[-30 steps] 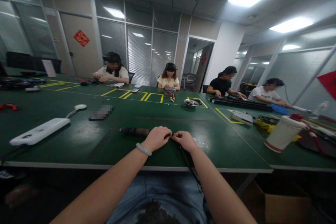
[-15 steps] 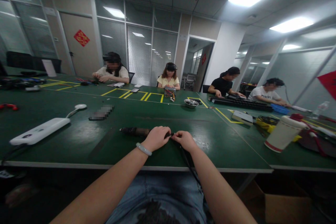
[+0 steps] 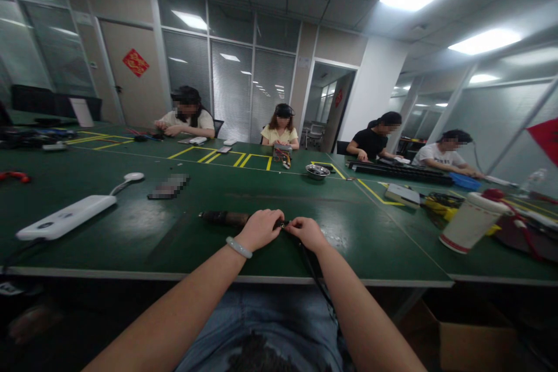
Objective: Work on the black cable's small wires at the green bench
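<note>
A dark, worn electric screwdriver [image 3: 224,218] lies across the green table in front of me, its narrow tip pointing left. My left hand [image 3: 263,226] is closed around its right end, with a pale bangle on that wrist. Fingertips to fingertips with it, my right hand [image 3: 307,232] pinches the end of a black cable [image 3: 313,267], which hangs down over the table edge toward my lap. A small shiny metal spot shows between the two hands; the joint itself is too small to make out.
To the left lie a white power strip [image 3: 72,218] and a phone-like slab [image 3: 168,187]. A metal bowl [image 3: 317,171] stands ahead. On the right are a white tumbler [image 3: 468,224], a white box [image 3: 401,195] and a blue tray [image 3: 464,181]. Several people sit across the table.
</note>
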Action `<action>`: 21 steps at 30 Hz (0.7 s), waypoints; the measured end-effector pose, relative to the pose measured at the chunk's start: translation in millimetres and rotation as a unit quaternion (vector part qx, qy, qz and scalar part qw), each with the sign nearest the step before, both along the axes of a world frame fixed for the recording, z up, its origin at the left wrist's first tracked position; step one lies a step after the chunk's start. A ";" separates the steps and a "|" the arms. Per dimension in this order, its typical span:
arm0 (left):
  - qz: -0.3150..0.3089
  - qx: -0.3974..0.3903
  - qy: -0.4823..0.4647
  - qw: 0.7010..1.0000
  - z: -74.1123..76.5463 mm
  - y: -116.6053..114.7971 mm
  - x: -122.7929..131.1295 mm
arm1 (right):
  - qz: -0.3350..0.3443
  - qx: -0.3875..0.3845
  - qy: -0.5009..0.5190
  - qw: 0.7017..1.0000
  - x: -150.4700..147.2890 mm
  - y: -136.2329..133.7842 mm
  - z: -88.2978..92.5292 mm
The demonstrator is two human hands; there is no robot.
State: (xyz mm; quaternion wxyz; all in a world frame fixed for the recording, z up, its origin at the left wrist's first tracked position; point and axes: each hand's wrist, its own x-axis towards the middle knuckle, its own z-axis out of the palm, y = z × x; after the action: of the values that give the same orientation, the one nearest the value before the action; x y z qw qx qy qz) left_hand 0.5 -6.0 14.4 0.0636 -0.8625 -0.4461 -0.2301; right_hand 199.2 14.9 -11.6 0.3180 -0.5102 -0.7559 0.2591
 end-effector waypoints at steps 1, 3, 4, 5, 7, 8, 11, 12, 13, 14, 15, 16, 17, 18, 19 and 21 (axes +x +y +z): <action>0.002 0.000 0.000 1.000 0.0 -0.1 0.0 | 0.001 0.000 0.001 1.000 0.2 0.4 -0.5; 0.001 0.000 0.000 1.000 0.3 -0.6 0.0 | 0.001 0.004 0.000 1.000 0.5 1.4 -1.5; 0.000 0.000 0.000 1.000 0.6 -0.8 0.0 | -0.001 0.006 -0.001 1.000 0.6 1.9 -2.0; 0.000 0.000 0.000 1.000 1.0 -1.0 -0.1 | -0.002 0.007 -0.003 1.000 0.6 2.4 -2.4; 0.000 -0.002 0.002 1.000 1.5 -1.2 -0.1 | -0.003 0.007 -0.006 1.000 0.6 3.0 -2.9; -0.003 -0.002 0.003 1.000 1.6 -1.1 -0.2 | -0.001 0.006 -0.006 1.000 0.5 3.2 -3.1; -0.015 -0.002 0.003 1.000 0.9 -0.2 -0.6 | 0.005 0.006 0.000 1.000 0.2 3.1 -3.2; -0.019 -0.001 0.001 1.000 0.5 0.3 -0.8 | 0.004 0.007 0.000 1.000 0.1 2.9 -3.2; -0.022 -0.001 0.000 1.000 0.1 0.7 -0.9 | 0.004 0.008 0.000 1.000 0.1 2.8 -3.1; -0.024 -0.002 -0.001 1.000 -0.3 1.1 -0.9 | 0.004 0.009 -0.001 1.000 0.0 2.6 -3.0; -0.027 -0.003 0.000 1.000 -0.5 1.3 -0.9 | 0.003 0.009 -0.002 1.000 0.0 2.4 -2.9; -0.031 -0.004 0.000 1.000 -0.6 1.4 -0.8 | 0.004 0.010 -0.002 1.000 0.0 2.2 -2.7; -0.034 -0.003 0.000 0.999 -0.5 1.3 -0.7 | 0.005 0.010 -0.002 1.000 0.0 1.9 -2.5; -0.035 -0.003 0.000 0.999 -0.3 1.0 -0.5 | 0.004 0.010 -0.002 1.000 -0.1 1.6 -2.2; -0.034 -0.002 -0.001 0.999 -0.1 0.7 -0.4 | 0.003 0.008 -0.002 1.000 -0.1 1.4 -1.9; -0.025 0.000 -0.003 1.000 0.4 0.1 -0.3 | 0.003 0.007 -0.001 1.000 -0.1 0.8 -1.2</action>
State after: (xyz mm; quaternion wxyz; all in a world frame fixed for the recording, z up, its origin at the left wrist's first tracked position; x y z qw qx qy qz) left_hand 0.2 -6.0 14.8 0.0561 -0.8726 -0.4248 -0.2343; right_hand 199.1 15.7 -12.9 0.3205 -0.5061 -0.7593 0.2542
